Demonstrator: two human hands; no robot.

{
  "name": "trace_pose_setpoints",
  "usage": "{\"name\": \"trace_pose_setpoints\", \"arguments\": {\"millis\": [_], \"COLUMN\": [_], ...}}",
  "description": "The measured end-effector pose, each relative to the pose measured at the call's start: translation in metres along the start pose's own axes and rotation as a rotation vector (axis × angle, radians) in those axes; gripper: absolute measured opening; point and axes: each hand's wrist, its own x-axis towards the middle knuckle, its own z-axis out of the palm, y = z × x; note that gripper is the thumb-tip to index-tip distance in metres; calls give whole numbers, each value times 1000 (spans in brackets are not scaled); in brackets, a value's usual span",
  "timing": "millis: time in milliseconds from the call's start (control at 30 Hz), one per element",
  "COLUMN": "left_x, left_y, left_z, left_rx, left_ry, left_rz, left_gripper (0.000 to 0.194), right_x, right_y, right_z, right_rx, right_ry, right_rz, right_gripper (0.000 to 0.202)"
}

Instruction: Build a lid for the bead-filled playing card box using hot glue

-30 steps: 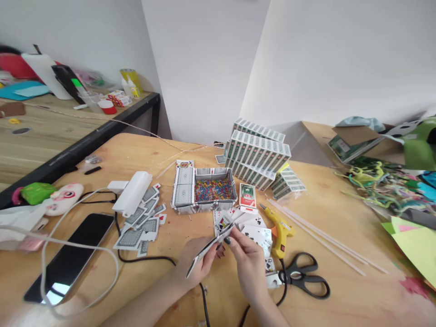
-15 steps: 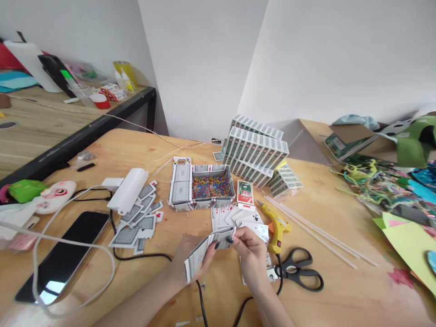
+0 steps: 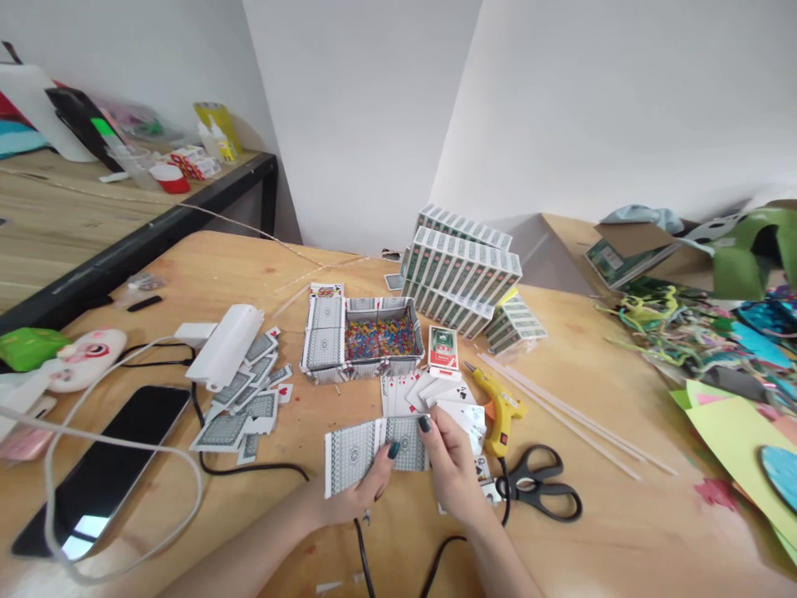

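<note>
A strip of joined playing cards [image 3: 352,455], patterned backs up, spans both hands above the table's near middle. My left hand [image 3: 367,490] pinches it from below, thumb on its face near the seam. At its right end, the fingers of my right hand [image 3: 449,453] close on the edge. Just beyond stands a card-covered box [image 3: 325,336] with an open compartment of small colourful pieces [image 3: 381,339]. Loose cards [image 3: 402,394] lie face up behind my right hand, below a red and green card pack [image 3: 442,348].
Right of my hands are a yellow glue gun [image 3: 500,409], black scissors [image 3: 539,483] and clear glue sticks [image 3: 560,415]. Stacked card packs [image 3: 464,266] stand behind. Cut cards [image 3: 255,407], a white block [image 3: 225,346], a phone [image 3: 103,469] and looping cables are left.
The card strip has turned from slanted and folded to flatter, its backs now facing me. My left hand has moved slightly left. The whole view has shifted a little.
</note>
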Motion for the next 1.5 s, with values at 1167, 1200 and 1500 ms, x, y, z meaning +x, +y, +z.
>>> {"name": "trace_pose_setpoints", "arguments": {"millis": [1167,1200,1500], "left_x": [23,24,37], "left_y": [12,11,-13], "left_z": [-39,-39,-43], "left_rx": [-244,-248,-116], "left_ry": [412,401,383], "left_rz": [-185,-201,-210], "left_gripper": [29,30,41], "right_x": [27,28,29], "right_y": [24,25,24], "right_z": [-54,-53,-49], "right_rx": [-687,-655,-230], "right_ry": [244,301,512], "right_rz": [-29,-58,-73], "right_gripper": [14,15,25]}}
